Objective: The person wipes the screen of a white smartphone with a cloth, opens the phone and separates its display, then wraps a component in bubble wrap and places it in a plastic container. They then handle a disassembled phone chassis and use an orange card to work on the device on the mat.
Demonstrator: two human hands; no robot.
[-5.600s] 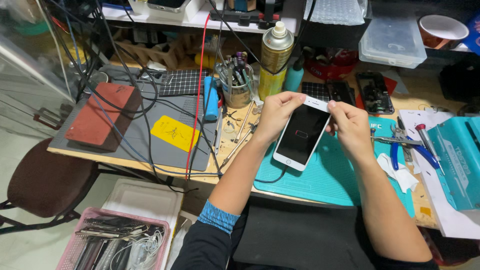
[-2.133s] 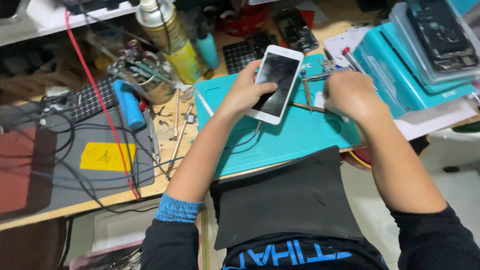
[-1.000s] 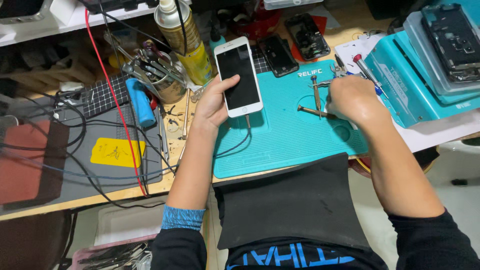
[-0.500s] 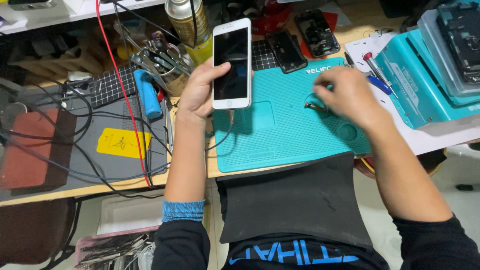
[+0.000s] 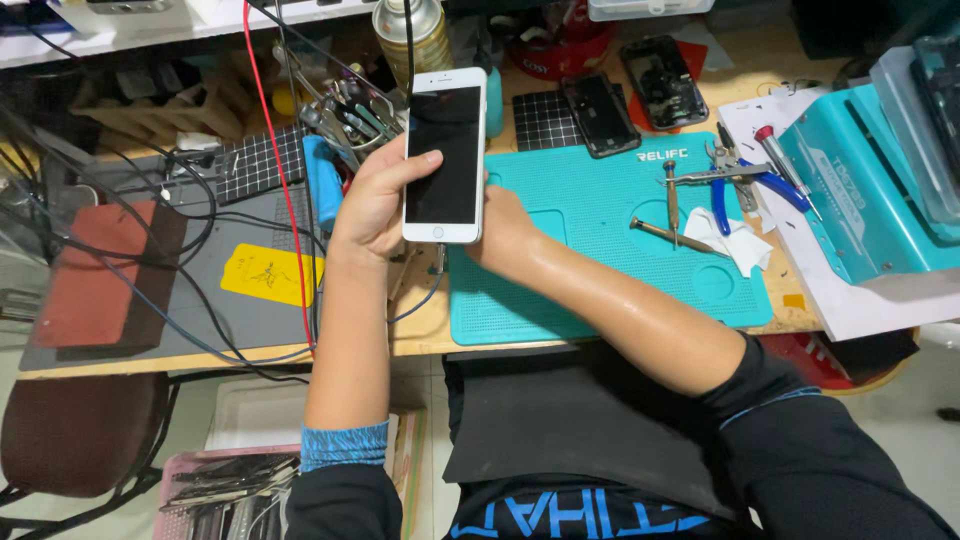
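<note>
A white smartphone (image 5: 445, 155) with a dark screen is held upright above the bench's left-middle. My left hand (image 5: 375, 200) grips its left edge, thumb across the glass. My right hand (image 5: 503, 225) is behind and under the phone's lower right corner, fingers mostly hidden by it. A thin cable (image 5: 428, 285) hangs from the phone's bottom edge. Below them lies a teal work mat (image 5: 600, 250).
On the mat's right lie two screwdrivers (image 5: 672, 205), blue-handled pliers (image 5: 745, 180) and a white tissue (image 5: 735, 235). Two dark phone parts (image 5: 630, 95) sit behind the mat. A teal machine (image 5: 870, 190) stands at right, a tool cup (image 5: 345, 115), spray can (image 5: 412, 35) and cables at left.
My right hand has left the tools on the mat and moved left to the phone's lower edge. The phone stays raised in my left hand.
</note>
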